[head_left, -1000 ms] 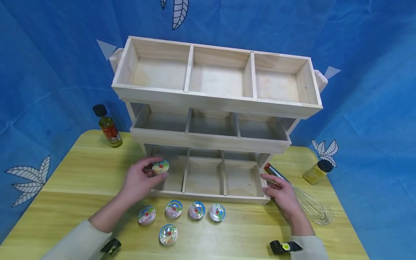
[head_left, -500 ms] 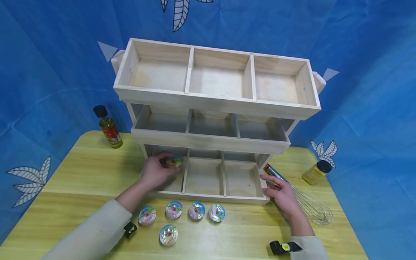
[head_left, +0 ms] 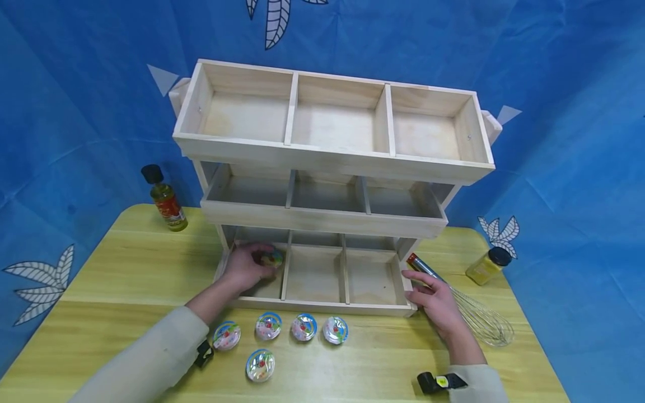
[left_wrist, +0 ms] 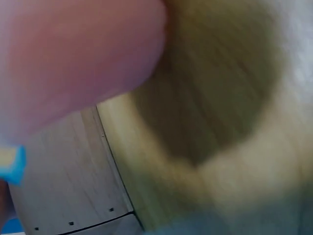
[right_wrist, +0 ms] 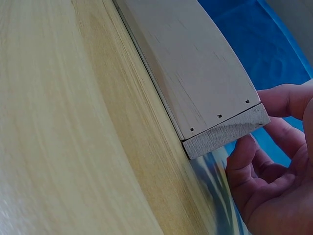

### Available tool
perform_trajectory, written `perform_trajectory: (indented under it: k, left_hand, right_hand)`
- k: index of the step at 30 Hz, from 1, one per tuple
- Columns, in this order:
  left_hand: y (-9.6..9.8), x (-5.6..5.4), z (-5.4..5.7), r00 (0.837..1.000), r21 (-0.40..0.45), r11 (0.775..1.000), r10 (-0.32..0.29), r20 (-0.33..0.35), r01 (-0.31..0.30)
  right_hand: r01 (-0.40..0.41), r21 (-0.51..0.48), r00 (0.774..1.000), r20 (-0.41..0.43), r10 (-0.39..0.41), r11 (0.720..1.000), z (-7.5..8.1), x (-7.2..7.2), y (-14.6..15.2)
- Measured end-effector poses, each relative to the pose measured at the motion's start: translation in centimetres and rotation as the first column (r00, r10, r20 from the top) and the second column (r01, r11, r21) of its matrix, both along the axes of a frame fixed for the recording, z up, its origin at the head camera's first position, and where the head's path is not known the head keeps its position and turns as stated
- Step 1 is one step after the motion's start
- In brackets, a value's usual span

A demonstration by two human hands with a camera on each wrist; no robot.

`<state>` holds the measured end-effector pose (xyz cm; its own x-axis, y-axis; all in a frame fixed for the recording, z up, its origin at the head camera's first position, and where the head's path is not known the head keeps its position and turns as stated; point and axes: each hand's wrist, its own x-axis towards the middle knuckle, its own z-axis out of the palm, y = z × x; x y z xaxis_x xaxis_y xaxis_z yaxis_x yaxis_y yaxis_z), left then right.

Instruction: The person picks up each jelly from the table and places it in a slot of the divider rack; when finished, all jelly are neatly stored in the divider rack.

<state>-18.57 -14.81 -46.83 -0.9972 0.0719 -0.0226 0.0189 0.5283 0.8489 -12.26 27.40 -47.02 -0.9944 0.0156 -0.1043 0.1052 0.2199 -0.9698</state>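
Observation:
My left hand (head_left: 248,267) reaches into the bottom-left compartment of the three-tier wooden shelf (head_left: 312,218). Its thumb and fingers hold a small jelly cup with a printed lid (head_left: 273,258), partly hidden by the hand. In the left wrist view a blurred finger (left_wrist: 83,54) fills the upper left, with a blue rim of the cup (left_wrist: 13,166) below it. My right hand (head_left: 437,299) holds the bottom tier's right front corner. The right wrist view shows index finger (right_wrist: 281,98) at the side board's top edge and thumb (right_wrist: 240,152) beside the front board's end.
Several similar jelly cups (head_left: 268,326) lie on the wooden table (head_left: 363,364) before the shelf. A whisk (head_left: 481,316) lies right of it, near a yellow jar with black cap (head_left: 487,266). A sauce bottle (head_left: 168,204) stands on the left; blue cloth (head_left: 569,140) hangs behind.
My left hand has carried the jelly cup rightward from the shelf's left side into the bottom-left compartment and lowered slightly. The right hand stays at the corner.

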Motion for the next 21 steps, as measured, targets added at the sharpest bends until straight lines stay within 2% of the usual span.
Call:
perform_trajectory:
  k: [12,21]
  left_hand:
    - [0.28,-0.44,-0.49,0.999,-0.001,1.0,0.009,0.047,-0.009]
    - [-0.15,-0.3,0.02,0.996,0.076,0.997,-0.01,0.084,0.003]
  right_hand:
    - [-0.019,-0.006,1.0,0.005,0.019,1.0,0.04,-0.02,0.12]
    - [-0.018,-0.004,1.0,0.005,0.018,1.0,0.04,0.07,0.16]
